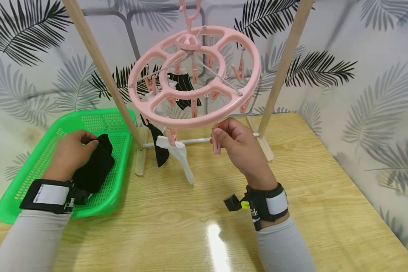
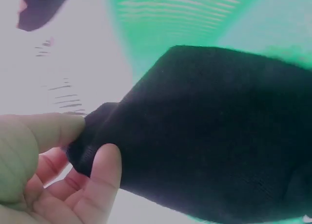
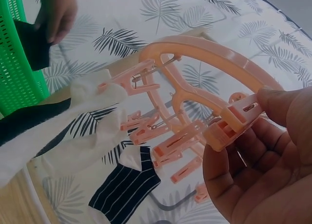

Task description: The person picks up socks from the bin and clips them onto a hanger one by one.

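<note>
My left hand (image 1: 71, 153) pinches one end of a black sock (image 1: 96, 168) over the green basket; in the left wrist view the dark cloth (image 2: 209, 131) spreads out beyond thumb and fingers. On the right, my right hand (image 1: 241, 149) holds a pink clothespin (image 1: 216, 142) between thumb and fingers, below the front rim of a round pink drying hanger (image 1: 193, 122). Nothing shows between that clothespin's jaws. A white sock (image 1: 180, 153) hangs from another clothespin nearby, with a black sock (image 1: 160, 147) behind it. A striped black-and-white sock (image 3: 127, 187) hangs farther back.
The green basket (image 1: 122, 170) stands on the wooden table (image 1: 170, 226) at the left. Wooden poles (image 1: 289, 56) of a stand flank the hanger, joined low down by a white bar (image 1: 200, 140). Several more pink clothespins (image 1: 194, 107) dangle under the hanger. A leaf-patterned cloth (image 1: 370, 113) covers the wall behind.
</note>
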`<state>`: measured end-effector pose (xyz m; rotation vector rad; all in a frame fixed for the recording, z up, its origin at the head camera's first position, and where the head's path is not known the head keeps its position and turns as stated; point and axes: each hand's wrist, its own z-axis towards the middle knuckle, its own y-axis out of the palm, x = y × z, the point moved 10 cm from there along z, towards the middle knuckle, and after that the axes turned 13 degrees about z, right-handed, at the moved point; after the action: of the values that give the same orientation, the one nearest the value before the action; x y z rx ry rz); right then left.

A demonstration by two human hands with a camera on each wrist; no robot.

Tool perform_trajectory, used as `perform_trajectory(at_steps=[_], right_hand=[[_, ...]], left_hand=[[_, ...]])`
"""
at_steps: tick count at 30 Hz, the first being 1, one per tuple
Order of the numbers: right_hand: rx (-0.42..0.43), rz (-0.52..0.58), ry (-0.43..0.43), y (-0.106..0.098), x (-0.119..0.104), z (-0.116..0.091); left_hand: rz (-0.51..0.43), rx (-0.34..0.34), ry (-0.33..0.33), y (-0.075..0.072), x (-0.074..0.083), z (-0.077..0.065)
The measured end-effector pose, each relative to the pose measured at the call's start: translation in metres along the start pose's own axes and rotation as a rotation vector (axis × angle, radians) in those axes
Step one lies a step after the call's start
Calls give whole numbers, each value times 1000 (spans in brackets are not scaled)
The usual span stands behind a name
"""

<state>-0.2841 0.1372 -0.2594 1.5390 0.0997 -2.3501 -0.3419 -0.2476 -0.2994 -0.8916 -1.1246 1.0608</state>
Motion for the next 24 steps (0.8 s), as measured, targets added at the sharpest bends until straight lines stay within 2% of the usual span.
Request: perform_trajectory(at_steps=[3, 7, 12, 15, 18, 24], right_hand=[[4, 24, -11, -1, -1, 0], [10, 47, -27, -2, -2, 0], [16, 58, -45, -2, -3, 0], [14, 68, -51, -2, -4, 0], [16, 69, -54, -2, -5, -1], [23, 48, -73, -3, -7, -1]], left_hand=[[-14, 74, -7, -25, 22, -10], [-72, 141, -41, -52, 54, -31], [-172, 229, -48, -70, 97, -60], [-237, 243, -15, -68, 122, -72], [-308, 218, 39, -60, 146, -77], [-430, 90, 135, -25, 184, -73]])
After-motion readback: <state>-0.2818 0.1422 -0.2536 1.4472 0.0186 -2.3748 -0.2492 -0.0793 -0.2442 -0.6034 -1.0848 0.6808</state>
